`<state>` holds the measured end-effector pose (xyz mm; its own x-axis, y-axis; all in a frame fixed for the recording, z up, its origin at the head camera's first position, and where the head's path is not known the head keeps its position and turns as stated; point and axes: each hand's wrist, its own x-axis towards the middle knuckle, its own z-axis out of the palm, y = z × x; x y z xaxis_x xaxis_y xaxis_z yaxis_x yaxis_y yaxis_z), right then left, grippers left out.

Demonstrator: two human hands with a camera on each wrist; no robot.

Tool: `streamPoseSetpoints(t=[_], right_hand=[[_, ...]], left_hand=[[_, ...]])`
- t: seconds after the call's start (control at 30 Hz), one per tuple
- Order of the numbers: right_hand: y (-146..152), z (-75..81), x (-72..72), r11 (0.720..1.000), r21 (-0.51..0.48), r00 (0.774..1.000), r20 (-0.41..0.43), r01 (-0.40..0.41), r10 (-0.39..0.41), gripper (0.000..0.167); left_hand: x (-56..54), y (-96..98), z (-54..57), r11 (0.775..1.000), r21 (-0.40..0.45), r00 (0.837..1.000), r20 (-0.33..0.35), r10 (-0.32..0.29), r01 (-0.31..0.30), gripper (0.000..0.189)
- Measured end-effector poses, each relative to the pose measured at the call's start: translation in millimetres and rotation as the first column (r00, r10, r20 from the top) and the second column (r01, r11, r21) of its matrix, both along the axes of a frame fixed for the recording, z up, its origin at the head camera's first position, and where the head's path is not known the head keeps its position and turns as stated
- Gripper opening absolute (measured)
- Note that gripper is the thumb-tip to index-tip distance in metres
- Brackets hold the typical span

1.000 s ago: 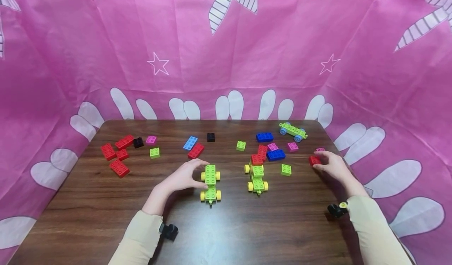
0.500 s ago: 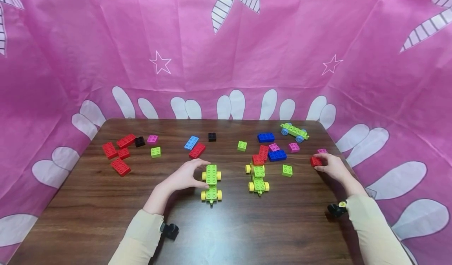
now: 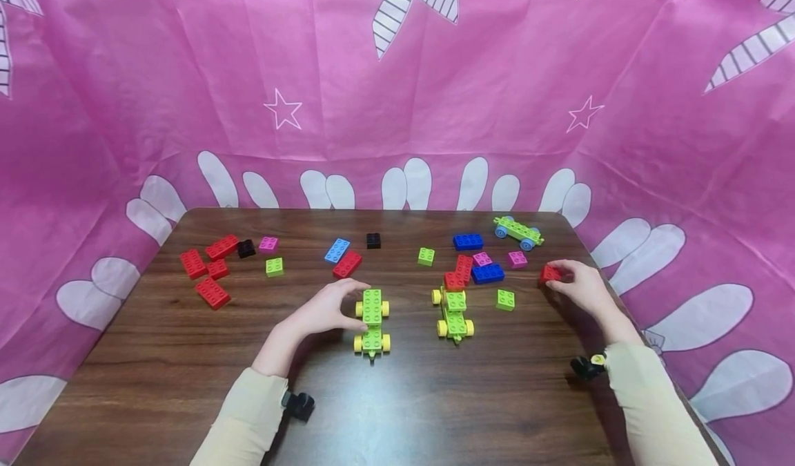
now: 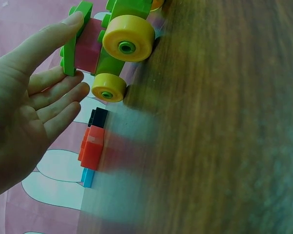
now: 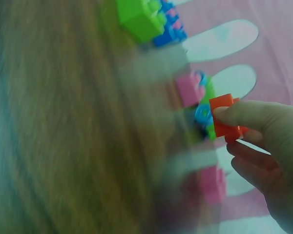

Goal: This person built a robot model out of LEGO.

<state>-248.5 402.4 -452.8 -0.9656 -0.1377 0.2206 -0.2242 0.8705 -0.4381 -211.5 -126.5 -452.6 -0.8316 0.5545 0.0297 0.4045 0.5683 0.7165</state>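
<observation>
My left hand (image 3: 328, 308) holds a green toy car (image 3: 372, 321) with yellow wheels, thumb at the near end of its upper brick and fingers at the far end. In the left wrist view a pink brick (image 4: 89, 45) shows between the upper green brick (image 4: 70, 51) and the base. At the table's right side my right hand (image 3: 584, 286) pinches a small red brick (image 3: 549, 274) between thumb and fingers. The right wrist view shows that red brick (image 5: 221, 114) raised above the table. A second green car (image 3: 455, 322) with yellow wheels stands right of the first.
Red bricks (image 3: 212, 293) lie at the left with black, pink and green ones. A light blue brick (image 3: 337, 250) is mid-back. Blue bricks (image 3: 488, 273) lie beyond the second car. A green wheeled base (image 3: 518, 231) with blue wheels stands back right, on the wooden table (image 3: 422, 411).
My right hand has lifted the red brick and shifted it slightly left and away from me. The pink brick beside it is now hidden behind the hand. My left hand keeps its place on the car.
</observation>
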Motion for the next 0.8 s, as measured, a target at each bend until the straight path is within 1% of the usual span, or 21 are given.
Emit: streamPoseSetpoints(t=[0.07, 0.2, 0.47, 0.63, 0.8], right_hand=[[-8, 6.2, 0.2, 1.000, -0.023, 0.999, -0.031, 0.008, -0.009, 0.039], [-28, 18.0, 0.0, 0.997, -0.070, 0.996, -0.087, 0.014, -0.020, 0.039], [-76, 42.9, 0.3, 0.989, -0.148, 0.987, -0.159, -0.013, -0.011, 0.039], [-110, 57.7, 0.2, 0.982, -0.178, 0.982, -0.189, -0.060, 0.026, 0.038], [-146, 70.8, 3.5, 0.965, -0.213, 0.968, -0.230, -0.153, 0.103, 0.039]], left_hand=[[-0.2, 0.3, 0.9, 1.000, 0.001, 1.000, 0.012, 0.006, -0.006, 0.074], [0.2, 0.7, 1.8, 1.000, -0.003, 1.000, 0.013, 0.003, -0.003, 0.074], [1.2, 1.7, 1.8, 1.000, 0.001, 1.000, 0.018, -0.003, 0.003, 0.074], [1.2, 1.1, 1.7, 1.000, 0.003, 1.000, 0.024, 0.000, 0.000, 0.075], [1.1, 0.8, 2.1, 1.000, 0.005, 1.000, 0.022, -0.005, 0.005, 0.075]])
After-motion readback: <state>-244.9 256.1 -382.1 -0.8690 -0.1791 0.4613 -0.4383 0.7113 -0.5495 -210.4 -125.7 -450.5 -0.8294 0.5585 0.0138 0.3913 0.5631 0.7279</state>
